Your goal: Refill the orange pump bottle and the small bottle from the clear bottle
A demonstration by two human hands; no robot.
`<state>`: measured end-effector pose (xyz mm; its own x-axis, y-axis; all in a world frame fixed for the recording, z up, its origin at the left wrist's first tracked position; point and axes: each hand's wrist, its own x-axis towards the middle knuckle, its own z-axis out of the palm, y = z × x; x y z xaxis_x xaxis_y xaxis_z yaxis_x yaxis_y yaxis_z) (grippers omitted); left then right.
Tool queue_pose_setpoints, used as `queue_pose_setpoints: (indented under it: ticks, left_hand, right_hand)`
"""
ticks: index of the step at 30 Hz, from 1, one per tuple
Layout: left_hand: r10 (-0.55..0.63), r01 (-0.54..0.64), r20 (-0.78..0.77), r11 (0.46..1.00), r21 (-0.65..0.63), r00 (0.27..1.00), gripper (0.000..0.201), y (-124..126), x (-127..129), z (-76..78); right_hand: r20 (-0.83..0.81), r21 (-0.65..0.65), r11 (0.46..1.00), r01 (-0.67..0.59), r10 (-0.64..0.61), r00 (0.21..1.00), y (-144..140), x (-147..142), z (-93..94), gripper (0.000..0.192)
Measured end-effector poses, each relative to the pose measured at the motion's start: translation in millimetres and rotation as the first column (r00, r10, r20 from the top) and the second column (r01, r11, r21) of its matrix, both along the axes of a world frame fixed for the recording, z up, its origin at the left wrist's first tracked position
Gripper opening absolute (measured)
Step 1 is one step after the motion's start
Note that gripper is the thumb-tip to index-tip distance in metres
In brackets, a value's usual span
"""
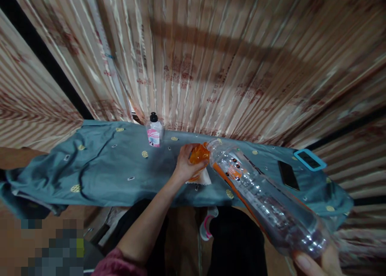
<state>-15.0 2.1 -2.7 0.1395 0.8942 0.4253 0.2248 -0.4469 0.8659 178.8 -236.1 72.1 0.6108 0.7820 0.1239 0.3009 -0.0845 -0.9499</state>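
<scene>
1. Hanging behind the work surface, a striped curtain (229, 58) with reddish printed motifs fills the upper part of the head view.
2. A teal cloth (99, 167) with small yellow round patterns covers the table; its edges are wrinkled and it drapes down at the left.
3. A large clear plastic bottle (265, 199) lies tilted across the right side of the view, neck pointing up-left toward the centre of the table and base toward the lower right corner. An orange label strip runs along its lower side. The liquid level inside cannot be determined.
4. The left hand (185, 165) extends forward from a bare forearm with a dark red sleeve near the elbow. Fingers are curled closed around a small orange container (199, 154), which is positioned directly at the mouth of the bottle. A white cloth or paper (203, 178) lies just under this hand.
5. The right hand (316, 264) supports the bottle at its base; only the fingertips show at the lower right edge, wrapped on the bottle.
6. A black phone (288, 175) lies on the cloth to the right, with a blue-framed device (310, 159) just beyond it.
7. A small black-capped bottle with a pink label (155, 131) stands upright at the rear edge of the table.
</scene>
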Motion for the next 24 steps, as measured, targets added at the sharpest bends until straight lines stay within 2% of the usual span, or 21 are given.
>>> queue_pose_setpoints:
  ticks: [3, 6, 10, 12, 14, 17, 20, 22, 24]
  left_hand:
    - [0.002, -0.002, 0.005, 1.000, 0.009, 1.000, 0.046, 1.6, 0.4, -2.3]
    - [0.006, -0.007, 0.020, 1.000, 0.025, 1.000, 0.046, 2.8, 1.1, -5.3]
    - [0.006, -0.007, 0.028, 0.999, 0.048, 1.000, 0.047, 3.8, 1.0, -7.9]
    - [0.005, -0.006, 0.024, 0.998, 0.059, 1.000, 0.047, 4.4, 0.7, -8.4]
    - [0.008, -0.009, 0.015, 0.997, 0.071, 1.000, 0.047, 5.1, 0.5, -8.5]
    - [0.020, -0.019, -0.007, 0.996, 0.083, 1.000, 0.047, 5.9, 0.1, -8.0]
    - [0.018, -0.016, -0.021, 0.996, 0.089, 1.000, 0.046, 6.3, -0.7, -7.2]
    - [0.007, -0.005, -0.019, 0.996, 0.087, 1.000, 0.046, 6.4, -1.4, -7.1]
    - [-0.002, 0.003, -0.010, 0.996, 0.090, 1.000, 0.046, 6.5, -2.0, -7.3]
  right_hand:
    - [-0.079, -0.017, 1.000, 0.005, -0.006, 0.997, 2.0, -7.1, 9.2, 0.093]
    - [-0.084, 0.010, 1.000, 0.001, 0.000, 0.996, 0.6, -0.1, 5.0, 0.090]
    - [0.000, 0.088, 0.981, -0.174, 0.174, 0.985, -2.9, 19.3, -8.7, 0.080]
    - [0.028, 0.073, 0.976, -0.205, 0.204, 0.979, -2.5, 21.4, -8.1, 0.075]
    - [0.026, 0.040, 0.986, -0.162, 0.161, 0.987, -0.2, 15.6, -0.6, 0.075]
    - [0.027, 0.044, 0.980, -0.194, 0.193, 0.981, 5.1, -1.7, 16.4, 0.074]
    - [-0.071, 0.051, 0.994, -0.099, 0.103, 0.992, 9.9, -17.3, 28.3, 0.079]
    - [-0.105, 0.057, 0.996, -0.068, 0.074, 0.992, 11.2, -19.6, 28.8, 0.083]
    - [-0.067, 0.063, 0.995, -0.079, 0.083, 0.994, 9.8, -12.8, 21.9, 0.081]
